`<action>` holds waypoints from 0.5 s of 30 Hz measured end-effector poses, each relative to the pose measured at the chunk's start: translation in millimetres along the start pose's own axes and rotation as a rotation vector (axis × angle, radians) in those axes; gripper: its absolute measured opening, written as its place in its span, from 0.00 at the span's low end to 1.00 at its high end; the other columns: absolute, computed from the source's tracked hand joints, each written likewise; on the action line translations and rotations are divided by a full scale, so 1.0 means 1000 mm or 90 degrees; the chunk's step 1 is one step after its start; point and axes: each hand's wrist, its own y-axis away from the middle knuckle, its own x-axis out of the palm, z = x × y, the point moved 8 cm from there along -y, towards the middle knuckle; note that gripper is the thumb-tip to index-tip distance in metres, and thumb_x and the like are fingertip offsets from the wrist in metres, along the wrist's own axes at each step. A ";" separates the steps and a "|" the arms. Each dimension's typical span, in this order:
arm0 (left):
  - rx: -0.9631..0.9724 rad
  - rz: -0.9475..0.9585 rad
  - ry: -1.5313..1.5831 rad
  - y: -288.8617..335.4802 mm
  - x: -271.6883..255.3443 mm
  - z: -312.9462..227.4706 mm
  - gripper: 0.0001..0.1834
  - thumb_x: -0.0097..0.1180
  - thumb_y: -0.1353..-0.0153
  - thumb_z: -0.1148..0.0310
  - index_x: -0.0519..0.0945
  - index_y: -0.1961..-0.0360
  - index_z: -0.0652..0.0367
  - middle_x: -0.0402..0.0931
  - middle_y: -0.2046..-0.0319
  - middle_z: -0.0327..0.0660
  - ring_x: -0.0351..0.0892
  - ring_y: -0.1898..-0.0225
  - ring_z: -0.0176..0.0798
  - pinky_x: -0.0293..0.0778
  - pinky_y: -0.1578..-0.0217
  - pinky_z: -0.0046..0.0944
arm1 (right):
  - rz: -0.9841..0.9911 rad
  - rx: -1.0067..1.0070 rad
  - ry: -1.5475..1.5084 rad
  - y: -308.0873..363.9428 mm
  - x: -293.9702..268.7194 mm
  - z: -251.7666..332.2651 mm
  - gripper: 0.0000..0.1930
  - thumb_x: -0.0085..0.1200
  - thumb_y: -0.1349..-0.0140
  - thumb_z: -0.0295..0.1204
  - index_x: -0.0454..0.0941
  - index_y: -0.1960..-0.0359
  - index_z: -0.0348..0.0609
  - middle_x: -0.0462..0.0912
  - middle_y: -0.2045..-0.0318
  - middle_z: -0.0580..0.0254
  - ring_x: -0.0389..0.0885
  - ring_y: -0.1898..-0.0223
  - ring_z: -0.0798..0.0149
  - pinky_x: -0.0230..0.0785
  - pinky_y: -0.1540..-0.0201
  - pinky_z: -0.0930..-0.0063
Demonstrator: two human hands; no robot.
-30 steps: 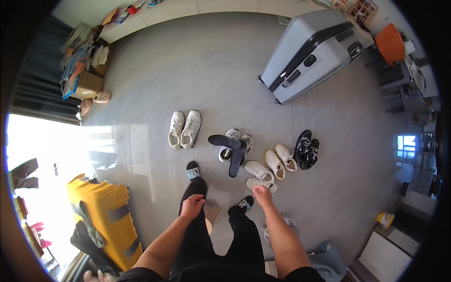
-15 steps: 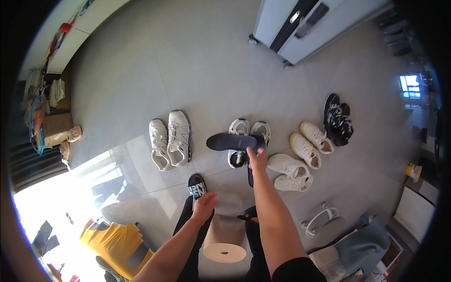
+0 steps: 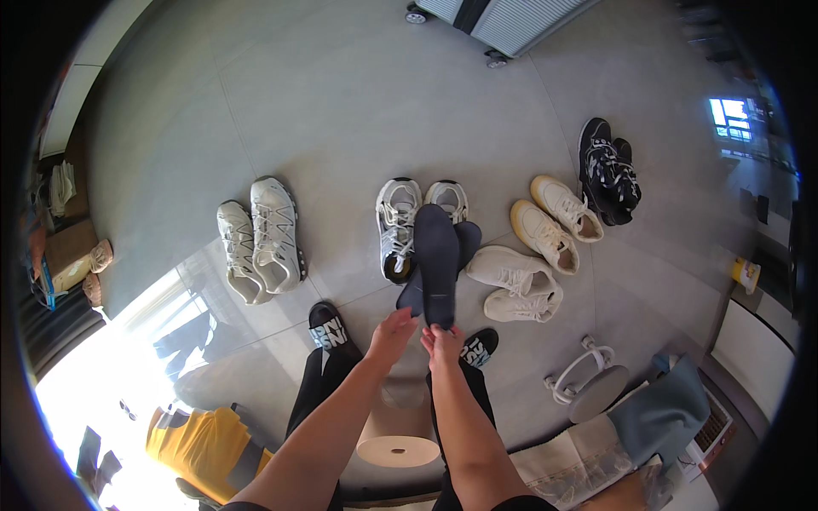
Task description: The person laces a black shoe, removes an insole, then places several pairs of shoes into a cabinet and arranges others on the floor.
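My right hand (image 3: 441, 345) is closed on the near end of a dark insole (image 3: 436, 264), which points away from me. A second dark insole (image 3: 410, 298) lies aslant behind the first and partly hidden by it. My left hand (image 3: 394, 334) pinches the second insole's near end. Beyond the insoles, a pair of white and grey sneakers (image 3: 398, 213) stands on the floor, toes away from me; the insoles overlap the right shoe in view. Slides (image 3: 328, 326) with a dark strap and light lettering are on my feet.
White sneakers (image 3: 273, 226) stand to the left. On the right are white sneakers (image 3: 511, 271), cream sneakers (image 3: 545, 234) and black sneakers (image 3: 601, 170). A wheeled suitcase (image 3: 528, 25) is far off. Between my legs stands a beige cylinder (image 3: 398, 451); a round white-framed stand (image 3: 596, 393) is at right.
Both insoles were in my right hand, crossed, while my left hand was empty. The insoles have turned to point away, and my left hand has come in and taken hold of one.
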 end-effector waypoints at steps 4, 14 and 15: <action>0.112 -0.072 -0.272 -0.051 0.017 -0.016 0.35 0.57 0.45 0.51 0.65 0.41 0.62 0.66 0.45 0.54 0.65 0.43 0.52 0.62 0.45 0.44 | -0.039 -0.149 0.233 -0.038 0.018 0.020 0.47 0.68 0.55 0.36 0.51 0.37 0.36 0.64 0.43 0.45 0.67 0.43 0.53 0.61 0.44 0.61; 0.172 0.132 -0.184 -0.061 0.072 -0.047 0.38 0.56 0.44 0.55 0.59 0.37 0.62 0.63 0.42 0.55 0.62 0.39 0.52 0.59 0.41 0.42 | 0.176 -0.231 0.046 -0.008 0.020 0.076 0.23 0.64 0.48 0.31 0.73 0.52 0.35 0.80 0.61 0.62 0.76 0.61 0.68 0.67 0.55 0.74; 0.211 0.164 -0.193 -0.046 0.082 -0.062 0.37 0.56 0.44 0.56 0.59 0.37 0.62 0.64 0.42 0.54 0.62 0.39 0.51 0.59 0.41 0.42 | 0.168 -0.248 0.000 -0.003 0.009 0.085 0.22 0.64 0.48 0.30 0.73 0.52 0.35 0.80 0.61 0.63 0.76 0.61 0.69 0.67 0.55 0.74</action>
